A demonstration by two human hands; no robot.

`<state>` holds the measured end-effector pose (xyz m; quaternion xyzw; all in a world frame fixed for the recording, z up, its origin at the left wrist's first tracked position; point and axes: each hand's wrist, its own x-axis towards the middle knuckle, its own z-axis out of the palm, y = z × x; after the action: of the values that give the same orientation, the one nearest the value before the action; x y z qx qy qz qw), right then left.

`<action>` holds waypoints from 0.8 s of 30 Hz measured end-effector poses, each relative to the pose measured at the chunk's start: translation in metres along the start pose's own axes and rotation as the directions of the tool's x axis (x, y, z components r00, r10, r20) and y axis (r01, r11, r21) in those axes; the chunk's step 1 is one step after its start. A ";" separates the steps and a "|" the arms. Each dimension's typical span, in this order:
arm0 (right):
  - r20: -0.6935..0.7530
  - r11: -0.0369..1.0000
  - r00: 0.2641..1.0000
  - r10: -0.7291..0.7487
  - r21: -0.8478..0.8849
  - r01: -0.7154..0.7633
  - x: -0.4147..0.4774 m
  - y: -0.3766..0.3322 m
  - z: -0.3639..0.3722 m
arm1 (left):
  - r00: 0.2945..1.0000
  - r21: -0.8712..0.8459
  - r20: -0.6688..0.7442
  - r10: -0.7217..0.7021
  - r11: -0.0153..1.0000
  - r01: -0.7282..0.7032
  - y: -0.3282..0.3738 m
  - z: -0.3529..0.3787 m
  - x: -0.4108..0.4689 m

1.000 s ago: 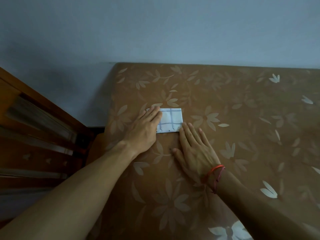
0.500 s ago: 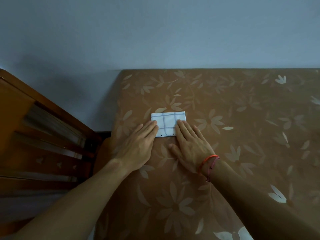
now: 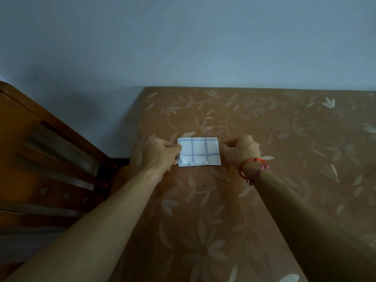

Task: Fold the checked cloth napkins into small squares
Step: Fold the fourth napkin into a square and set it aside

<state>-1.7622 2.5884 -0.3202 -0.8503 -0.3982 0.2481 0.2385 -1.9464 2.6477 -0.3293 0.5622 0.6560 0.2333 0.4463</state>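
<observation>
1. Bare left hand (image 3: 160, 152) is curled, its fingers pinching the left edge of the checked napkin (image 3: 198, 151).
2. Right hand (image 3: 241, 151), red cord bracelet (image 3: 253, 166) at the wrist, pinches the right edge.
3. Folded small, the napkin lies near the far left corner of the floral brown table (image 3: 284, 139).

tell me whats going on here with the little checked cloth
A person is folding a checked napkin on a brown flowered surface. The napkin is already down to a small rectangle. The left hand pinches its left edge and the right hand, with red string at the wrist, is closed at its right edge.
</observation>
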 end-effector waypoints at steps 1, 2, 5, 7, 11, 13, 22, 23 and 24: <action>0.026 1.000 1.000 0.014 -0.003 -0.014 0.003 0.001 0.002 | 1.000 0.012 0.007 -0.006 1.000 0.005 -0.001 0.002 0.000; 0.040 1.000 0.999 0.021 -0.001 -0.021 0.004 0.001 0.003 | 1.000 0.023 0.016 -0.010 1.000 0.009 -0.001 0.003 0.000; 0.049 0.999 0.998 0.045 0.000 -0.045 0.008 0.000 0.007 | 0.999 0.080 0.031 -0.010 0.997 0.007 -0.001 0.007 0.001; 0.052 0.998 0.997 0.059 0.022 -0.060 0.010 0.001 0.007 | 0.999 0.090 0.034 0.001 0.996 -0.004 -0.001 0.008 -0.002; 0.026 0.998 0.999 0.046 0.034 -0.047 0.012 0.002 0.008 | 0.999 0.049 0.045 -0.022 0.999 0.019 -0.002 0.010 -0.010; 0.012 0.998 0.998 0.060 0.036 -0.061 0.013 -0.002 0.008 | 0.999 0.061 0.039 0.009 0.998 -0.011 -0.005 0.012 -0.010; -0.025 1.000 1.000 -0.001 -0.009 0.001 0.000 0.002 0.012 | 0.999 0.072 -0.005 0.052 0.996 -0.051 -0.008 0.012 -0.002; -0.030 1.000 1.000 -0.001 -0.002 0.001 0.001 0.002 0.012 | 0.998 0.076 -0.013 0.056 0.996 -0.055 -0.009 0.012 -0.002; -0.035 1.000 0.999 0.005 0.006 -0.005 0.002 0.002 0.012 | 0.998 0.082 -0.022 0.066 0.995 -0.064 -0.010 0.013 -0.002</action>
<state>-1.7676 2.5917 -0.3314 -0.8547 -0.3913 0.2351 0.2473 -1.9408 2.6405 -0.3426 0.5979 0.6518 0.2278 0.4073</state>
